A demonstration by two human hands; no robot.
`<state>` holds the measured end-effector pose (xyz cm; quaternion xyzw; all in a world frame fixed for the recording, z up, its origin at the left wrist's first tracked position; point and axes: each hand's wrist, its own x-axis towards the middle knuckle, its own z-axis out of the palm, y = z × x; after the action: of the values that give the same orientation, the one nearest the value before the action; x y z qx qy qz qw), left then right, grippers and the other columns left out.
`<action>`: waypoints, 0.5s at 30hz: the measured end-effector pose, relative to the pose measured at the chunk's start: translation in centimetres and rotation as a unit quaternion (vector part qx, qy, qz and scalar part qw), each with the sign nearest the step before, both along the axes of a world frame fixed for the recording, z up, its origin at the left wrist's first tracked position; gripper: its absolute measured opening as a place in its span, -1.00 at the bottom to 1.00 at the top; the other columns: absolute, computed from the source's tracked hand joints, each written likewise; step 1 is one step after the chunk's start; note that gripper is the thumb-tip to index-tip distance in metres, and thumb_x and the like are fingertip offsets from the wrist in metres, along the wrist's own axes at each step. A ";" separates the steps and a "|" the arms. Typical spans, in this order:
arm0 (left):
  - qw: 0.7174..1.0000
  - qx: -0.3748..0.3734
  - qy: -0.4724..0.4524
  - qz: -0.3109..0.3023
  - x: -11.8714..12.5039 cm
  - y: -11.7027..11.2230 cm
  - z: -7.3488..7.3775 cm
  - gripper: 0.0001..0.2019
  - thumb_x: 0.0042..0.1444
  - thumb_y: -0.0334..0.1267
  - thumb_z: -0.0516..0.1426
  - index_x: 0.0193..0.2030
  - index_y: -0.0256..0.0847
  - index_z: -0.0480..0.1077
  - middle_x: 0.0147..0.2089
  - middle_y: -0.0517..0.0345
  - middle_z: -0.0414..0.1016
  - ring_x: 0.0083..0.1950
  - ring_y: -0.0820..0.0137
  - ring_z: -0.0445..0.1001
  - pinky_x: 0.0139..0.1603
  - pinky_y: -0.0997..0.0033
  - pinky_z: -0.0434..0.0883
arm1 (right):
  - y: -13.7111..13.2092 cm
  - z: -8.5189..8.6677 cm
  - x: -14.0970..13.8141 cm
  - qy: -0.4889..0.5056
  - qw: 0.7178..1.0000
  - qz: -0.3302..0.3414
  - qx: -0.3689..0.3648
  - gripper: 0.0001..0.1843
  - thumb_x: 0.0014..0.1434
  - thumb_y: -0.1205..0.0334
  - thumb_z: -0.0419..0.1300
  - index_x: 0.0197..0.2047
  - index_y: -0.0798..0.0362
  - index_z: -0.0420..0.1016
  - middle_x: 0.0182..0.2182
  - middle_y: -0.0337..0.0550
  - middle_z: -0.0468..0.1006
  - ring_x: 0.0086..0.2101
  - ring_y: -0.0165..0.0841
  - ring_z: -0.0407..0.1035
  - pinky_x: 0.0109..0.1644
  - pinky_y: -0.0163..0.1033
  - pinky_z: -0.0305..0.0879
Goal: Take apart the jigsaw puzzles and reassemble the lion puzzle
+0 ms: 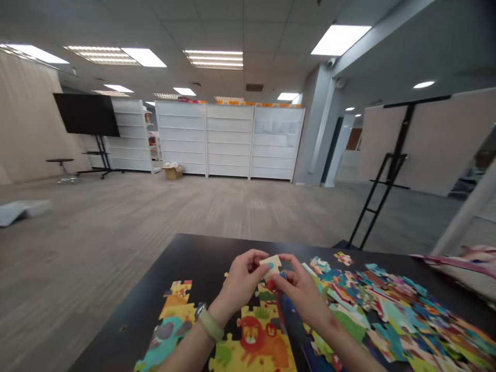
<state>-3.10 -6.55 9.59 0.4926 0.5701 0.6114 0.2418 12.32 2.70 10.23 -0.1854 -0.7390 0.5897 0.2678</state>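
My left hand [242, 279] pinches a pale puzzle piece [274, 261] above the black table [201, 253]. My right hand [302, 292] closes on the right side of that piece, its fingertips against the edge. Something red shows by the right thumb; I cannot make out whether it belongs to the same piece. Below the hands lies a joined puzzle section with lions [258, 338], partly covered by my wrists. To its left is another joined section with a blue elephant [166, 336], partly hidden by my left forearm.
Many loose puzzle pieces [399, 310] are heaped across the table's right side. One piece [343, 258] lies apart near the far edge. A pink-edged bag-like thing [461, 268] sits at the right. Beyond the table stands a black easel-like stand [395, 155].
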 end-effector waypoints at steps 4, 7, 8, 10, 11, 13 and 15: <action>0.998 -0.048 0.039 0.017 -7.3 -3.1 1.6 -0.62 0.09 0.01 0.29 -0.13 -0.26 0.48 -0.30 0.10 0.52 -0.28 0.35 0.47 -0.27 0.44 0.36 | -0.5 -0.3 -1.3 -0.049 0.990 0.008 0.135 -0.54 0.32 -0.03 0.08 0.21 -0.06 0.27 0.02 -0.04 0.54 -0.09 -0.24 0.48 -0.07 -0.14 0.41; 0.993 -0.108 0.055 0.008 -12.5 -5.2 1.0 -0.59 -0.03 0.04 0.35 -0.24 -0.30 0.51 -0.41 0.13 0.52 -0.38 0.38 0.46 -0.41 0.49 0.30 | -0.1 -1.3 -3.0 -0.131 0.964 0.032 0.229 -0.66 0.29 0.02 0.09 0.02 -0.03 0.48 0.00 -0.04 0.56 -0.02 -0.15 0.45 0.02 -0.06 0.40; 0.991 -0.124 0.057 0.009 -13.8 -5.6 0.5 -0.57 -0.05 0.05 0.36 -0.25 -0.31 0.51 -0.43 0.14 0.51 -0.41 0.39 0.46 -0.44 0.49 0.29 | 0.0 -1.7 -3.7 -0.149 0.954 0.039 0.256 -0.67 0.27 0.03 0.10 0.01 -0.02 0.51 0.00 -0.03 0.56 0.01 -0.13 0.43 0.08 -0.03 0.37; 0.988 -0.144 0.057 0.012 -15.5 -6.1 -0.9 -0.53 -0.07 0.09 0.36 -0.24 -0.32 0.51 -0.44 0.13 0.52 -0.44 0.40 0.46 -0.46 0.49 0.31 | 0.1 -2.7 -5.5 -0.174 0.936 0.046 0.304 -0.60 0.22 0.05 0.17 0.08 0.01 0.50 0.07 0.00 0.54 0.10 -0.10 0.38 0.21 0.02 0.27; 0.987 -0.150 0.057 0.013 -16.0 -6.2 -1.6 -0.52 -0.06 0.11 0.35 -0.24 -0.32 0.50 -0.43 0.12 0.52 -0.44 0.40 0.46 -0.46 0.48 0.33 | 0.1 -3.1 -6.3 -0.184 0.927 0.050 0.324 -0.55 0.20 0.05 0.20 0.12 0.03 0.48 0.10 0.02 0.52 0.13 -0.09 0.35 0.25 0.03 0.23; 0.985 -0.159 0.060 0.008 -16.3 -6.4 -2.8 -0.52 -0.05 0.12 0.34 -0.24 -0.32 0.51 -0.42 0.11 0.54 -0.44 0.39 0.48 -0.44 0.46 0.38 | 0.1 -4.0 -7.4 -0.203 0.911 0.058 0.356 -0.53 0.20 0.08 0.22 0.15 0.02 0.47 0.12 0.02 0.51 0.15 -0.08 0.33 0.26 0.05 0.20; 0.984 -0.166 0.063 -0.003 -16.4 -6.8 -3.4 -0.54 -0.03 0.09 0.34 -0.23 -0.32 0.52 -0.41 0.10 0.55 -0.42 0.38 0.50 -0.40 0.44 0.42 | 0.2 -4.8 -7.8 -0.210 0.901 0.056 0.375 -0.62 0.24 0.10 0.17 0.10 -0.01 0.50 0.10 0.00 0.53 0.14 -0.10 0.35 0.22 0.04 0.22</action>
<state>-19.46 -13.30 6.16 0.4846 0.6763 0.4753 0.2860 4.54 2.90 5.42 -0.1492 -0.9537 0.2305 0.1228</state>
